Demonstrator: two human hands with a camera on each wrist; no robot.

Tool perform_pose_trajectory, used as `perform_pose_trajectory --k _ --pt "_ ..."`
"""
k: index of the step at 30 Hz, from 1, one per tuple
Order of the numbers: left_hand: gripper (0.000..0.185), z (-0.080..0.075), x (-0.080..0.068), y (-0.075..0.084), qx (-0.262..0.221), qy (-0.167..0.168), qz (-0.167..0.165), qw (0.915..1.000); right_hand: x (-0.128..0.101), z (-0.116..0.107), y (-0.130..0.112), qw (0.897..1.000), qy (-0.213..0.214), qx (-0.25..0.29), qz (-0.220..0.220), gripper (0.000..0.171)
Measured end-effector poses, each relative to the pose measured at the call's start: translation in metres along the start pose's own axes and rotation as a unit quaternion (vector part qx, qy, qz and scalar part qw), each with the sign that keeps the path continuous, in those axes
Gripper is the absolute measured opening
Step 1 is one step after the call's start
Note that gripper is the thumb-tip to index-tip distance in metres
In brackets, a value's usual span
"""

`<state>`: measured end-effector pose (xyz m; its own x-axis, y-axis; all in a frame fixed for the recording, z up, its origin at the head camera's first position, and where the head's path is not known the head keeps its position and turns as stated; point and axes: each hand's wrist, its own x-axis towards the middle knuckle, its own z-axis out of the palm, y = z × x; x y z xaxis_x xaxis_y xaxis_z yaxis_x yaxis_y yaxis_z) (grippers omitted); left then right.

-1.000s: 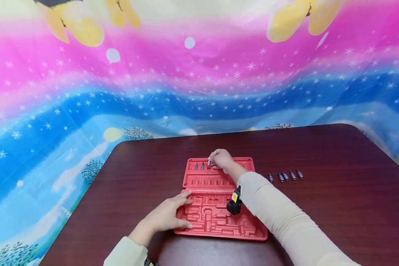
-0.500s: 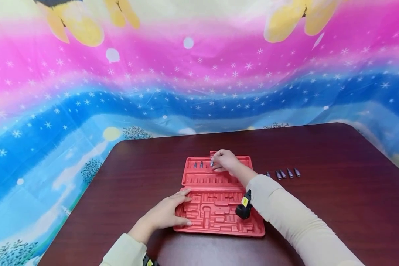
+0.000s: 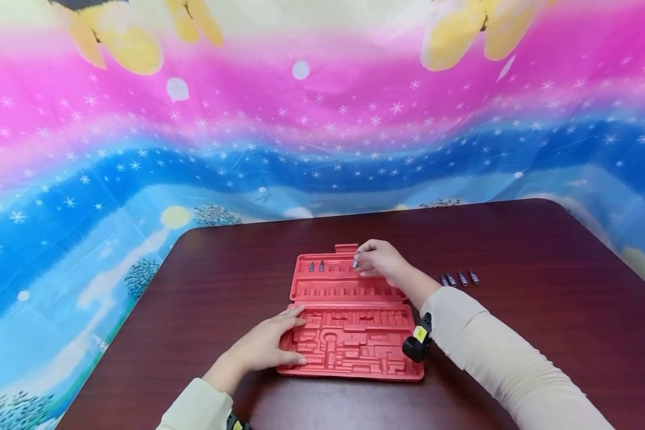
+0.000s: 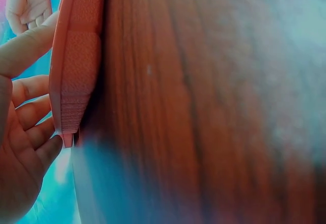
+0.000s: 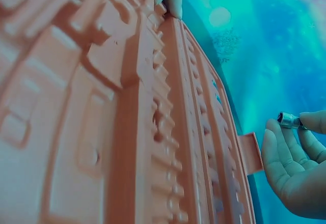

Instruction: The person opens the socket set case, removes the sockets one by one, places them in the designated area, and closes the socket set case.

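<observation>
While the right hand (image 3: 378, 261) pinches a bit (image 5: 290, 120) between thumb and fingers over the upper half of the open case (image 3: 349, 377), the left hand (image 3: 266, 341) lies relaxed against the case's left edge, touching but not clenched. If the bit is to be seated, turning it to match the 2 bits (image 3: 322, 266) lying at the left of the upper row looks best, then lowering it level and pressing lightly; the left hand should keep the shell from sliding. 4 more bits (image 3: 463, 278) show on the table (image 3: 570, 298) beyond the sleeve (image 3: 494, 346), which may hide others. Right fingers and palm cover part of the upper row, so slots there cannot be judged. A latch (image 3: 346, 247) juts from the back edge, and the wrist camera (image 3: 416, 343) hangs near the right rim, where it could snag.
</observation>
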<state>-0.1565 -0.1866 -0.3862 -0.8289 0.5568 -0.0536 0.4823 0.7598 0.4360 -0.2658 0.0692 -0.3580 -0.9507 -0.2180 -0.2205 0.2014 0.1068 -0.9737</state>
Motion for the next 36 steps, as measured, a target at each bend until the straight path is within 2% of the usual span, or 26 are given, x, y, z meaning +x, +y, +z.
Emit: perform_pose_trajectory --k 13,25,31,36 --pt "0.067 0.002 -0.001 -0.001 -0.002 0.009 0.005 0.9999 -0.021 -0.036 0.004 0.999 -0.011 -0.01 -0.031 0.017" --pt "0.066 0.001 -0.001 -0.001 -0.002 0.011 0.002 0.9999 -0.038 -0.069 0.008 0.999 -0.004 -0.023 -0.044 0.029" --pt "0.067 0.001 -0.002 -0.002 -0.001 0.01 -0.005 0.9999 -0.047 -0.086 0.011 0.998 -0.001 -0.027 -0.057 0.031" --pt "0.067 0.001 -0.002 -0.002 -0.003 0.013 0.005 0.9999 -0.058 -0.107 0.014 0.997 0.013 -0.03 -0.067 0.029"
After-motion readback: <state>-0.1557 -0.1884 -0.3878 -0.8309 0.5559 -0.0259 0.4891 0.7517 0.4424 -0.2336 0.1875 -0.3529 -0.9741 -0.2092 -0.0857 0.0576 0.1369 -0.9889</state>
